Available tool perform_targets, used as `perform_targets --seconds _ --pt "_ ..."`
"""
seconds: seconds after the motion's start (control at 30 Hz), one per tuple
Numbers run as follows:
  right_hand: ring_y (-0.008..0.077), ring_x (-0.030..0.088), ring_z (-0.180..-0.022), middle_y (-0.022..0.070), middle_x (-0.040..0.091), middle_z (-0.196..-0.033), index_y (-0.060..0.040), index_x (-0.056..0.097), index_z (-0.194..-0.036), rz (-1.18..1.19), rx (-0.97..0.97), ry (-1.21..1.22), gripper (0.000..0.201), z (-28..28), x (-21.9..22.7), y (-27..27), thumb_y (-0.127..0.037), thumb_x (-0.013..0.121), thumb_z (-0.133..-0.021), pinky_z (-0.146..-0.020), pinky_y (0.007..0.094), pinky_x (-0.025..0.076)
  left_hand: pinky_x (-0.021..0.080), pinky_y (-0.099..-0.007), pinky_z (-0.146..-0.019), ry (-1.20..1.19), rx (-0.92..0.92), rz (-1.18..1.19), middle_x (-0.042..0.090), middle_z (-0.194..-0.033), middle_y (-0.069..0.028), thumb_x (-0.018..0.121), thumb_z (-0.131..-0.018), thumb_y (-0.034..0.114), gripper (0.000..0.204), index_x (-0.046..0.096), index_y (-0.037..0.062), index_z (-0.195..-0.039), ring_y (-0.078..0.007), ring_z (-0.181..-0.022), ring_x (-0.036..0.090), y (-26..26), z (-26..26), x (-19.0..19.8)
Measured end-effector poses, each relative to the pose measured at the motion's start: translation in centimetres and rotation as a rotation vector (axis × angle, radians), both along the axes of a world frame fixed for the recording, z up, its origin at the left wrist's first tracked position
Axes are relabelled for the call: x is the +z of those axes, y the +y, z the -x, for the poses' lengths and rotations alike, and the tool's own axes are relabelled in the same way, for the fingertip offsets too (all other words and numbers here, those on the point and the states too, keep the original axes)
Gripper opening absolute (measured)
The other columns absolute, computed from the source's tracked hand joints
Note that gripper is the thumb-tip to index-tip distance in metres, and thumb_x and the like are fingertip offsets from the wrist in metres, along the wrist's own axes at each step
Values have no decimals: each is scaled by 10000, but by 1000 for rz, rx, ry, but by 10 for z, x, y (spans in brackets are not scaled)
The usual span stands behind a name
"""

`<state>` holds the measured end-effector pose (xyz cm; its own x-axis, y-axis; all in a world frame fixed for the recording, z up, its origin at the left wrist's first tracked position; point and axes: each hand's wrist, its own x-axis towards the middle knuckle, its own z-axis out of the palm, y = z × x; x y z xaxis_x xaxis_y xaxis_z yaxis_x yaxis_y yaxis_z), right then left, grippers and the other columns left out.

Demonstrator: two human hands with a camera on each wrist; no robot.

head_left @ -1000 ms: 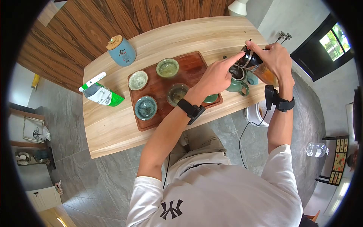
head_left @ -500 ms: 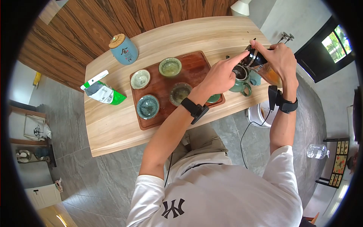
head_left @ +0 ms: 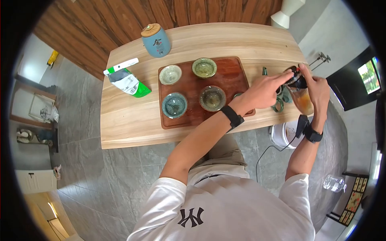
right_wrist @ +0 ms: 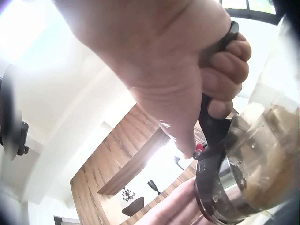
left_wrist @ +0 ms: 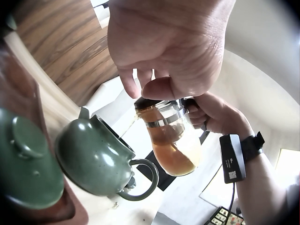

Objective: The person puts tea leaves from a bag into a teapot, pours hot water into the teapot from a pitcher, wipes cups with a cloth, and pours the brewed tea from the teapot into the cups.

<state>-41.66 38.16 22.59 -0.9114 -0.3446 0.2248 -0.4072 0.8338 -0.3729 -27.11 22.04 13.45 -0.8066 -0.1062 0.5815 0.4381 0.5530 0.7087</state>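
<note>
My right hand point(head_left: 318, 94) grips the black handle point(right_wrist: 213, 122) of a glass pot point(left_wrist: 173, 140) holding amber liquid. The pot tilts towards a lidless green teapot point(left_wrist: 96, 154), and a thin stream runs from its rim to the teapot's opening in the left wrist view. My left hand point(head_left: 263, 91) reaches across, its fingers point(right_wrist: 171, 206) extended and touching the pot's dark top; in the head view it hides most of the teapot. The teapot stands right of a brown tray point(head_left: 189, 120). A green lid point(left_wrist: 30, 164) lies at the tray's edge.
On the tray stand several bowls, among them a blue one point(head_left: 174, 105) and a brown one point(head_left: 212, 99). Further left are a green and white packet point(head_left: 129, 83) and a blue jar point(head_left: 157, 43). A white bucket point(head_left: 281, 135) stands below the table's right edge.
The head view has shifted, so the table lies further right in it. My left hand now covers more of the teapot in that view. Both hands stay at the tilted glass pot.
</note>
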Motion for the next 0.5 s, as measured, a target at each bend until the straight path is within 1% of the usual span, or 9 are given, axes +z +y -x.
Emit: perform_targets --seconds 0.07,0.1,0.17,0.2,0.23,0.3,0.33,0.43,0.5 --pt "237 536 -634 137 582 -601 97 687 -683 124 -30 -53 948 -2 -2 6 -839 623 -821 -691 381 484 452 -461 -1097 143 6 44 508 -1557 -188 502 -757 -133 787 464 7 -1530 -360 -1386 531 7 6 -1" --pt "237 536 -634 137 582 -601 97 687 -683 118 -23 -48 948 0 -4 11 -839 623 -821 -691 381 484 452 -461 -1097 149 14 39 508 -1557 -188 502 -757 -133 787 464 7 -1530 -360 -1386 531 7 9 -2" --pt "206 528 -646 96 553 -606 88 679 -661 352 -79 -41 905 9 -8 22 -790 624 -874 -663 359 450 412 -464 -1121 158 70 198 518 -1562 -156 529 -778 -89 758 489 32 -1525 -316 -1417 516 10 10 15" --pt "134 454 -618 19 529 -628 26 689 -670 474 -91 -84 782 9 -7 26 -710 637 -930 -602 299 363 412 -464 -1121 162 72 195 518 -1562 -156 529 -778 -89 758 489 32 -1525 -316 -1417 516 11 11 25" --pt "134 454 -618 19 529 -628 26 689 -670 471 -91 -81 782 5 -3 29 -710 637 -930 -602 299 363 406 -460 -1122 212 97 242 534 -1551 -140 549 -790 -50 720 516 42 -1503 -306 -1402 530 10 11 36" --pt "69 370 -606 -41 503 -645 -45 702 -716 813 -35 -182 639 -3 7 29 -636 667 -955 -570 262 259 394 -452 -1124 310 142 340 566 -1529 -109 587 -814 28 646 571 61 -1459 -286 -1370 557 7 14 60" --pt "36 301 -602 -78 459 -652 -78 713 -774 926 -29 -207 506 -12 13 23 -538 685 -983 -563 256 189 447 -453 -1067 420 188 373 628 -1438 -105 608 -827 61 568 621 63 -1395 -284 -1301 602 3 19 72" --pt "35 288 -600 -86 430 -653 -81 707 -780 1069 141 -287 456 -17 15 14 -478 679 -1003 -561 263 180 501 -453 -983 360 153 521 668 -1334 -111 622 -831 67 523 644 56 -1354 -278 -1207 645 -17 11 117" --pt "40 271 -599 -95 402 -652 -121 650 -724 1145 164 -265 417 -40 19 -15 -417 672 -1016 -562 268 170 526 -447 -925 455 167 554 669 -1289 -109 630 -826 59 510 655 61 -1335 -286 -1127 663 -31 7 123"
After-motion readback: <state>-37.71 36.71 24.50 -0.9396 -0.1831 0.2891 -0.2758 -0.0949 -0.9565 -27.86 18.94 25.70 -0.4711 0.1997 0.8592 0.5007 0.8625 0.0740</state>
